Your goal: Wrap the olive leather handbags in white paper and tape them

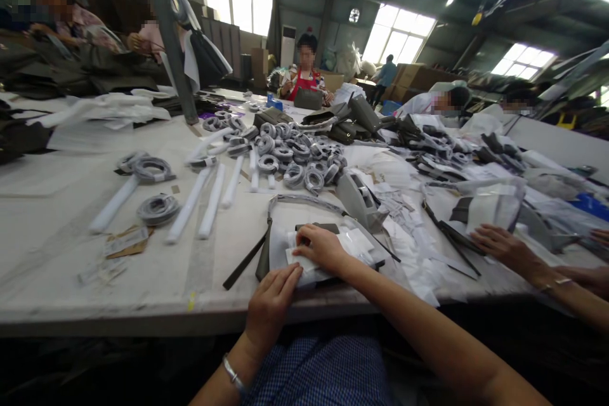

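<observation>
A flat olive-grey bag (263, 258) lies at the near edge of the long white table (57, 216), with white wrapping paper (354, 244) on top of it. My left hand (271, 304) rests at the bag's near edge, fingers curled onto the paper. My right hand (320, 247) lies on top of the white paper, fingers bent and pressing it down. A dark strap (245, 260) runs from the bag toward the left.
Coiled grey straps (295, 155) and white paper rolls (188, 203) cover the table's middle. A grey tape dispenser (361, 200) stands beyond the bag. A co-worker's hand (499, 246) rests at the right among paper and bags. Other people sit at the far end.
</observation>
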`<action>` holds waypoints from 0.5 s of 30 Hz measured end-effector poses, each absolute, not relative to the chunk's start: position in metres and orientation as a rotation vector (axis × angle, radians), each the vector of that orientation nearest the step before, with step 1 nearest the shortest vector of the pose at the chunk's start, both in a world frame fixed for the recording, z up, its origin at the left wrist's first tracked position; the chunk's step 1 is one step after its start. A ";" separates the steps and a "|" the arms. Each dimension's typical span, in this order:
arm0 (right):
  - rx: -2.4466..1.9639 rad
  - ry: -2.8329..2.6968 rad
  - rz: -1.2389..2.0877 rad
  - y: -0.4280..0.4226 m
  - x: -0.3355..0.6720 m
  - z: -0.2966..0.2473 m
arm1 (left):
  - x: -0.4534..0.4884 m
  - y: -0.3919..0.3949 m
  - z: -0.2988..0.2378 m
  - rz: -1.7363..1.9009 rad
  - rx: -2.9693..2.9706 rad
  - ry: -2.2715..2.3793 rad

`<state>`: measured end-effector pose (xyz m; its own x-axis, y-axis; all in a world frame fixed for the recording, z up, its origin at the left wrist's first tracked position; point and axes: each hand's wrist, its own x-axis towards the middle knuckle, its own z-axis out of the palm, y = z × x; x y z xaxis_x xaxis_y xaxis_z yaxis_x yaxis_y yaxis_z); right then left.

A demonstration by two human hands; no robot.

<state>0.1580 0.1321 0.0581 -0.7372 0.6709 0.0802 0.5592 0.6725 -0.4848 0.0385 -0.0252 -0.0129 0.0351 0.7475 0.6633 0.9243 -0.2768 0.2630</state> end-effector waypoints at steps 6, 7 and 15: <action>-1.100 -2.329 0.504 0.174 0.198 0.075 | 0.039 -0.025 -0.007 -1.052 -2.048 -1.763; -1.194 -2.247 0.462 0.187 0.212 0.082 | 0.039 -0.025 -0.006 -1.057 -2.047 -1.752; -1.791 -2.009 0.536 0.288 0.293 0.111 | 0.037 -0.022 -0.006 -1.067 -2.028 -1.703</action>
